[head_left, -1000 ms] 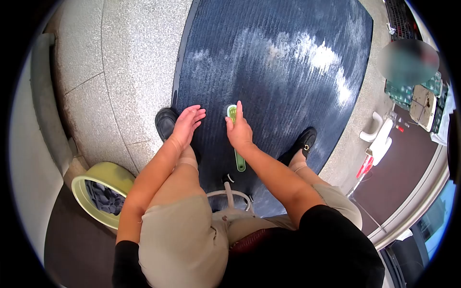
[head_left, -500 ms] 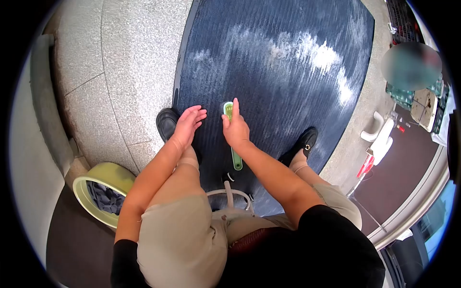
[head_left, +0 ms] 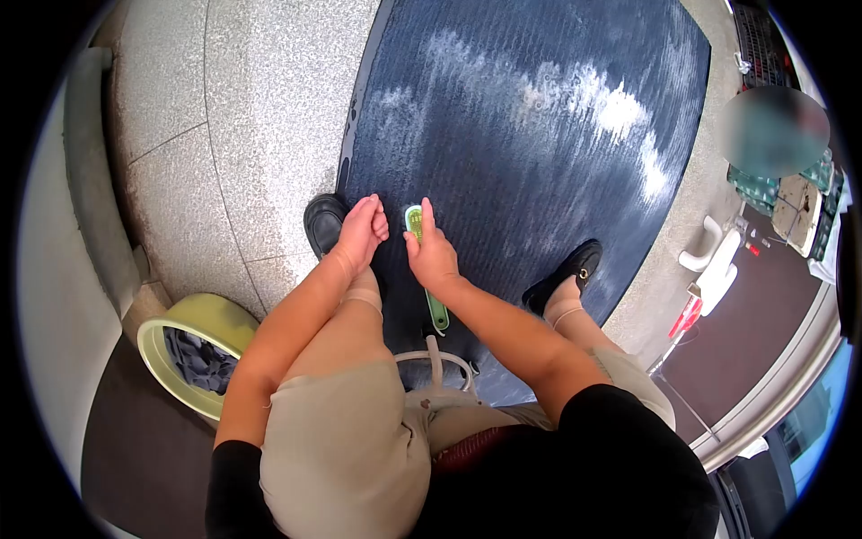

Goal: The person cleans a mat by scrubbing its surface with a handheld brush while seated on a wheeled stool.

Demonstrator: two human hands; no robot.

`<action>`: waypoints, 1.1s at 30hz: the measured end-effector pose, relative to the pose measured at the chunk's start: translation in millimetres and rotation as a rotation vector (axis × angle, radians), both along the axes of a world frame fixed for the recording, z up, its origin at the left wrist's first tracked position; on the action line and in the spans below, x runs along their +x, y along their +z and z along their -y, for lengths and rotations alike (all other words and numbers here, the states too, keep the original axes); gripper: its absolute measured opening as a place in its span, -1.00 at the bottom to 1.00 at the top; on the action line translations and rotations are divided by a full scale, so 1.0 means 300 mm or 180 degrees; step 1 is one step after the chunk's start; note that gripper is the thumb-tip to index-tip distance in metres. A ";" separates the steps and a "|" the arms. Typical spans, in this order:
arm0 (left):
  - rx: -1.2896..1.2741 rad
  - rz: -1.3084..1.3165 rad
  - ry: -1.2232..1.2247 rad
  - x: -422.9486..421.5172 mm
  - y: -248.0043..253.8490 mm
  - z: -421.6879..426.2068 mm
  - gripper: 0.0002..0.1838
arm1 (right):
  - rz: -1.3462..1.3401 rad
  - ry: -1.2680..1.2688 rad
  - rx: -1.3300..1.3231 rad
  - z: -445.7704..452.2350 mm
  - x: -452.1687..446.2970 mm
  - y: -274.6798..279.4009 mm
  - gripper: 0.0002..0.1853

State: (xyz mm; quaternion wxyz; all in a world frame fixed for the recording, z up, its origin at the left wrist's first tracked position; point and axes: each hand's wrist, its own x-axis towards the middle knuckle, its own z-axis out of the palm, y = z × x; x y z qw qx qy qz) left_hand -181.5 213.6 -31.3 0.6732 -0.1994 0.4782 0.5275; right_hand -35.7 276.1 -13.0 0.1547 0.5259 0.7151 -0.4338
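Green brush point(head_left: 414, 222) near mid-frame, gripped in the right hand point(head_left: 433, 259), with dark ribbed mat point(head_left: 503, 180) behind. Got the left hand point(head_left: 362, 234) curled into a loose fist just left of that — plus a yellow-green tub point(head_left: 218, 314), lower left.

open mat point(head_left: 539, 171) ahead, shoes point(head_left: 325, 225) either side

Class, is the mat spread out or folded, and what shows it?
Spread out: the mat lies flat on the paving, its ribbed face showing and no fold in view.
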 end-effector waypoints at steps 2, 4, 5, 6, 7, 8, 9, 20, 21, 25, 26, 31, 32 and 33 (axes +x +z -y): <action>0.0016 0.0213 0.0074 -0.017 0.008 0.004 -0.72 | 0.0039 0.0025 0.0083 -0.040 -0.053 0.008 -0.21; 0.0065 0.0404 0.0152 -0.018 0.009 0.013 -0.66 | -0.0124 -0.0150 0.0514 -0.198 -0.192 -0.024 -0.25; 0.0068 0.0388 0.0180 -0.018 0.014 0.004 -0.66 | -0.0193 -0.0290 0.0698 -0.305 -0.271 -0.034 -0.27; -0.0029 0.0328 0.0192 -0.016 0.026 -0.004 -0.66 | -0.0164 -0.0366 0.0832 -0.401 -0.333 -0.040 -0.28; -0.0126 0.0267 0.0190 -0.019 0.035 -0.009 -0.66 | -0.0246 -0.0374 0.1081 -0.464 -0.369 -0.055 -0.27; -0.0116 0.0253 0.0185 -0.023 0.041 -0.013 -0.66 | -0.0204 -0.0416 0.0997 -0.467 -0.371 -0.050 -0.27; -0.0192 0.0339 0.0228 -0.023 0.046 -0.013 -0.67 | -0.0158 -0.0458 0.0921 -0.464 -0.367 -0.041 -0.26; 0.0092 0.0622 0.0315 -0.039 0.033 0.005 -0.74 | -0.0098 -0.0139 0.0674 -0.393 -0.408 -0.033 -0.24; 0.0057 0.0533 0.0305 -0.038 0.036 0.003 -0.75 | -0.0077 -0.0227 0.0806 -0.466 -0.465 -0.041 -0.24; -0.0095 0.0578 0.0414 -0.047 0.051 -0.017 -0.75 | -0.0064 -0.0098 0.0816 -0.412 -0.411 -0.039 -0.23; -0.0008 0.0692 0.0397 -0.054 0.051 -0.013 -0.74 | -0.0019 0.0139 0.0577 -0.346 -0.355 -0.024 -0.22; 0.0238 0.1022 0.0359 -0.064 0.036 0.028 -0.73 | 0.0004 0.0597 -0.0007 -0.102 -0.205 -0.005 -0.20; 0.0294 0.1002 0.0379 -0.061 0.032 0.030 -0.73 | 0.0006 0.0553 -0.0012 -0.131 -0.247 -0.007 -0.20; 0.0284 0.0994 0.0378 -0.060 0.033 0.027 -0.73 | -0.0062 0.0513 0.0065 -0.196 -0.315 0.000 -0.21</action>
